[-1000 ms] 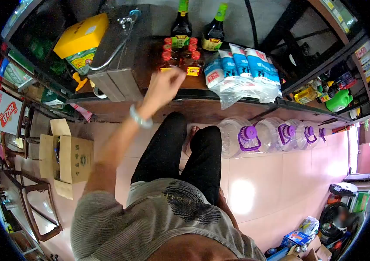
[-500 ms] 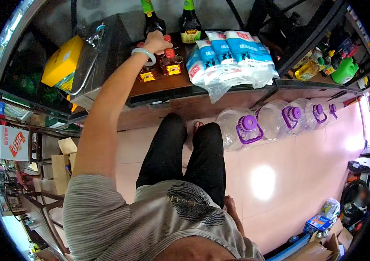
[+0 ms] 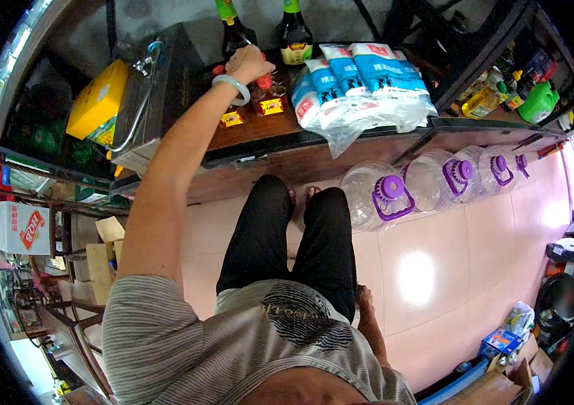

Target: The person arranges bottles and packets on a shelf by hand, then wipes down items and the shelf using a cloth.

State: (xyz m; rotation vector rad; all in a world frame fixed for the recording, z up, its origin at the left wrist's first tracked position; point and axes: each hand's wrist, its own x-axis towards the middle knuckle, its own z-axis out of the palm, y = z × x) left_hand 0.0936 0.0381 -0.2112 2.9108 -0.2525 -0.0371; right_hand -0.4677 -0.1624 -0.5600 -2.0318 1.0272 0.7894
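Note:
My left hand (image 3: pixel 248 65), with a pale bangle on the wrist, reaches onto the dark wooden shelf (image 3: pixel 230 140). Its fingers are curled down among small red-capped bottles, seemingly around one of their tops; the hand hides most of the grip. A red-capped bottle (image 3: pixel 271 101) with a yellow label stands just right of the wrist, and a second yellow-labelled bottle (image 3: pixel 232 119) is partly behind the bangle. Behind the hand rises a dark green-necked bottle (image 3: pixel 235 34). My right hand (image 3: pixel 364 295) hangs low beside my right thigh, its fingers mostly hidden.
Right of the small bottles are blue-and-white plastic packs (image 3: pixel 361 77) and another dark bottle (image 3: pixel 296 37). Large clear jugs with purple handles (image 3: pixel 389 189) line the floor below the shelf. A yellow box (image 3: pixel 98 99) sits at the left. Cardboard boxes (image 3: pixel 486 391) lie lower right.
My left hand has shifted slightly among the red-capped bottles, its fingers still curled there. The view has moved a little. My right hand stays low by my thigh.

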